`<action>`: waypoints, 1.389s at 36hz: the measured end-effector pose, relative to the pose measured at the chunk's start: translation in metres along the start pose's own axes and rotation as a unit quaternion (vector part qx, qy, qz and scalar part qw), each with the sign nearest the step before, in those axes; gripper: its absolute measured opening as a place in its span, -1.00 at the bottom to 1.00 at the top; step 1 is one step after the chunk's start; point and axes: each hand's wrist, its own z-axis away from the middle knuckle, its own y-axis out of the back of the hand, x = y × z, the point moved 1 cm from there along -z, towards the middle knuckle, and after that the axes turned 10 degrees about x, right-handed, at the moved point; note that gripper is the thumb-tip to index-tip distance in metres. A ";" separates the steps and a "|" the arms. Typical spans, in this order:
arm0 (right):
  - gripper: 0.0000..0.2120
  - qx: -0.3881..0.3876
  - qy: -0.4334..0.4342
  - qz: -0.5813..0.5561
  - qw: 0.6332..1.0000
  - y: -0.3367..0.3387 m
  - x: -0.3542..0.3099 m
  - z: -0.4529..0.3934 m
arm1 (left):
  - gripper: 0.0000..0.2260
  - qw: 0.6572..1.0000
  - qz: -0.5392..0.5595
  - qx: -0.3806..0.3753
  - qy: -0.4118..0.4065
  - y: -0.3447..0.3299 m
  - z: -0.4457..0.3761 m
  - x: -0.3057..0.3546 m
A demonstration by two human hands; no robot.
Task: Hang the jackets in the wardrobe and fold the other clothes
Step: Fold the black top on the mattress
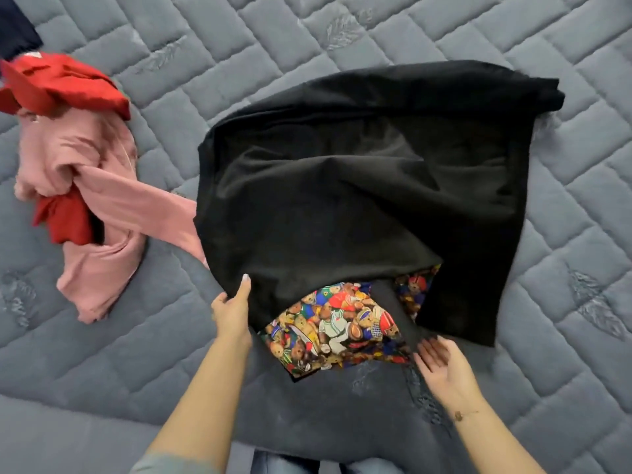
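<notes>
Two hands on one garment here, so quick thoughts on getting this fold clean. Biggest thing first: the mattress (342, 35) is grey and quilted, soft, so cloth will drag and bunch on it rather than slide. Lift, don't push.

The black top (342, 186) lies spread mid-bed, already doubled over at the far end, with a teddy-bear print (337, 325) panel peeking out at the near hem. I'd guess that's the front or a lining, hard to tell. Looks like the step is folding the left side in.

Over to the left, well apart from the body of it, sits a pink garment (89, 213) tangled with red clothes (58, 83); one pink sleeve runs right up to the black edge, so watch you don't catch it in the fold.

Left hand (232, 309) pinches the black hem at the near-left corner, fingers under, thumb on top. Right hand (441, 360) is open, palm up, fingertips just touching the near-right edge, gripping nothing. I'd get that one holding the cloth flat before carrying the left corner across.
</notes>
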 end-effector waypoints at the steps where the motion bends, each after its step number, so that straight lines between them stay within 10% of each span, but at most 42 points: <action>1: -0.68 -0.008 -0.016 -0.027 0.999 0.001 0.001 -0.004 | -0.33 1.000 -0.002 0.024 0.001 -0.004 -0.005 -0.001; 14: -0.53 -0.108 -0.022 -0.180 0.977 -0.084 -0.124 0.028 | -0.64 0.960 0.248 -0.128 0.013 -0.022 0.059 0.106; 22: -0.73 -0.297 0.154 -0.296 0.894 -0.115 -0.284 0.173 | -0.71 0.889 0.350 -0.286 -0.067 0.008 0.171 0.274; 28: -0.59 -0.319 0.173 -0.315 0.877 -0.067 -0.275 0.213 | -0.77 0.880 0.357 -0.284 -0.132 0.066 0.188 0.253; 40: -0.58 0.039 0.093 -0.123 0.987 0.107 -0.063 0.080 | -0.78 0.986 0.069 -0.085 -0.126 0.147 0.067 0.019; 45: -0.51 0.090 -0.025 -0.207 0.974 0.142 -0.004 0.033 | -0.72 0.988 -0.081 -0.011 -0.128 0.164 0.032 -0.062; 50: -0.83 0.169 0.063 -0.142 0.973 0.165 0.031 0.019 | -0.75 0.992 -0.095 0.005 -0.077 0.180 0.031 -0.098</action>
